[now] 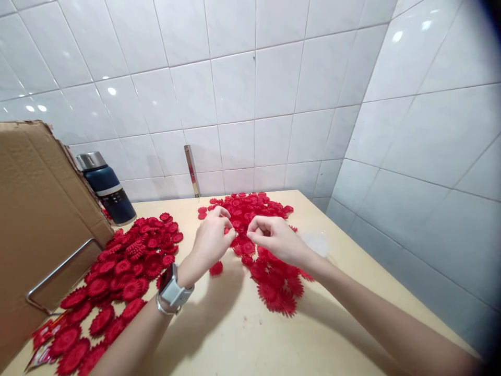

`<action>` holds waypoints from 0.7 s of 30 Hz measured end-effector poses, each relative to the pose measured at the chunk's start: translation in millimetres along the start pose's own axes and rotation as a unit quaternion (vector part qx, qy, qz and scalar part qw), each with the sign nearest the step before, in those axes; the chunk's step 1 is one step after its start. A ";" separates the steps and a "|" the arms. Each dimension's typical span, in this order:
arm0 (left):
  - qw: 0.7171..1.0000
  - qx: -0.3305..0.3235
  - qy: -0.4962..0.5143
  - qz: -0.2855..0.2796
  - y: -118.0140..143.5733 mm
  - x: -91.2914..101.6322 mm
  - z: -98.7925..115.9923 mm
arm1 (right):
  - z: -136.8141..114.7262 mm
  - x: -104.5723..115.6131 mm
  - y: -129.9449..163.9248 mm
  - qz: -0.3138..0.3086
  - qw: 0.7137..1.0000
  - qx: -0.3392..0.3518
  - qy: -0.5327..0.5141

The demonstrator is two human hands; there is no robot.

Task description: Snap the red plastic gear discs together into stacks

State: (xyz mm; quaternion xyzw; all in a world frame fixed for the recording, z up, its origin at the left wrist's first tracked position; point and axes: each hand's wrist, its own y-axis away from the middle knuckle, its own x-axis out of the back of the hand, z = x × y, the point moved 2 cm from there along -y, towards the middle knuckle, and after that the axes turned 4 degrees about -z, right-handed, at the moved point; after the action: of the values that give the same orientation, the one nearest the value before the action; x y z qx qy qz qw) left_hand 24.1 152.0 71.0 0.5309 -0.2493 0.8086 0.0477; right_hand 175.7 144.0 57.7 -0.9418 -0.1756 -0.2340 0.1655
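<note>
- I take the thermos (106,187) at the back wall as my landmark. Right of it, mid-table, my left hand (210,237) and right hand (274,240) meet over the right-hand heap of red flower pieces (258,235).
- Both hands have their fingertips pinched together, almost touching each other. They seem to grip a small red piece between them, but I cannot tell for sure, because the piece is lost against the heap beneath.
- In front of the thermos and toward me lies the left heap (125,271), spread wide and running down to the near table edge. I judge that one sorted or finished, and the heap under my hands as the stock in work. If so, plenty is left.
- One single red piece (216,268) lies apart, just beside my left wrist.
- Room: bare tabletop (235,324) lies between the heaps, nearer me than the thermos. The cardboard box (35,219) hems in the left. The right table edge runs close along the tiled wall (422,156), leaving little slack.
</note>
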 end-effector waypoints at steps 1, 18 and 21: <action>1.000 0.006 -0.011 0.004 0.4 -0.7 0.2 | -1.1 -2.0 0.5 0.004 1.000 0.003 0.006; 0.993 0.015 -0.114 -0.008 1.1 4.5 6.8 | -13.6 -17.7 7.1 -0.036 0.988 0.066 0.133; 0.994 0.012 -0.112 -0.011 0.9 4.5 8.4 | -17.8 -19.1 9.3 -0.048 0.981 0.078 0.174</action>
State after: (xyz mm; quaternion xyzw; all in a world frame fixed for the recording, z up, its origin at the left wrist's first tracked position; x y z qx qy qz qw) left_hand 28.9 146.6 77.3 0.6213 -0.2374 0.7464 0.0224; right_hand 156.8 123.9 60.9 -0.8614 -0.2066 -0.3873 0.2553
